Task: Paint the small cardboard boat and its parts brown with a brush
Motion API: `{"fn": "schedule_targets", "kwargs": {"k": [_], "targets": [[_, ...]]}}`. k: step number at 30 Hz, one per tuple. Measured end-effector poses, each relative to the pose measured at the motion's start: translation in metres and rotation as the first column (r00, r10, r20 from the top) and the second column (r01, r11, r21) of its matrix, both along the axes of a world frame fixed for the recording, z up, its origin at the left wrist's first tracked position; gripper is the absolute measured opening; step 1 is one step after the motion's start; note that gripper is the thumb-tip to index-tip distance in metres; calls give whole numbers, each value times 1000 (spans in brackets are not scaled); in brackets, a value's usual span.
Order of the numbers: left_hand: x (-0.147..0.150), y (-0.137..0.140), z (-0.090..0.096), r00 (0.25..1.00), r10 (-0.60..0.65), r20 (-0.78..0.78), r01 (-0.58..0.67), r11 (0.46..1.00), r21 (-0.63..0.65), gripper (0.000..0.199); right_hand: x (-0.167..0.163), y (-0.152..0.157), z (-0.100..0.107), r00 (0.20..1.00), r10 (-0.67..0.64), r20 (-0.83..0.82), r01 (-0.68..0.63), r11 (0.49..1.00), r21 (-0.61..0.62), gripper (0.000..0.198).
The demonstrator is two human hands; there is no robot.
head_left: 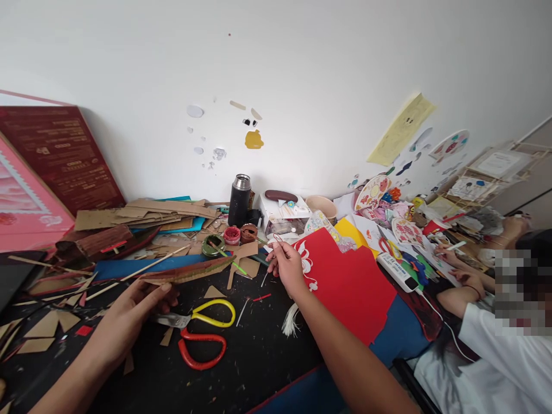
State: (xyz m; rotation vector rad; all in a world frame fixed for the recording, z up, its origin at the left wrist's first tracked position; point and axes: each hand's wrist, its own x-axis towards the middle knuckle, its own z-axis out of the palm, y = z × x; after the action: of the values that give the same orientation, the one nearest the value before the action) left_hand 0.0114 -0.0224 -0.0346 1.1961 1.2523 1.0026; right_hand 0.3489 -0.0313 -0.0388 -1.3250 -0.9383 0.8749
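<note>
My left hand is closed on one end of a long painted cardboard strip, green and reddish brown, which tapers to the right. My right hand is pinched near the red card; a small thin loop shows above its fingertips, but what they hold is too small to name. Scissors with one yellow and one red handle lie open on the black tabletop beside my left hand. Left of my right hand stand a green paint jar, a pink paint jar and a brown paint jar. A brush rests in the green one.
A black flask stands by the wall. Cardboard pieces are piled at the back left. Red card and a white tassel lie under my right arm. At the right, another person works near a power strip.
</note>
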Motion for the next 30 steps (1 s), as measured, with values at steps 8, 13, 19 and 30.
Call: {"fn": "schedule_targets", "kwargs": {"k": [8,13,19,30], "targets": [[-1,2,-3,1000,15,19,-15,1000,2,63,1,3,3,999,-38,-26,39,998,46,57],[-5,2,-9,1000,12,13,-12,1000,-5,61,0,4,8,998,-41,-47,44,997,63,60],[-4,4,-10,1000,14,11,-14,1000,15,59,1,7,8,987,-87,-137,92,995,29,66],[-5,4,-10,995,49,84,-48,999,-12,60,2,6,9,965,-109,-238,115,993,11,66]]}}
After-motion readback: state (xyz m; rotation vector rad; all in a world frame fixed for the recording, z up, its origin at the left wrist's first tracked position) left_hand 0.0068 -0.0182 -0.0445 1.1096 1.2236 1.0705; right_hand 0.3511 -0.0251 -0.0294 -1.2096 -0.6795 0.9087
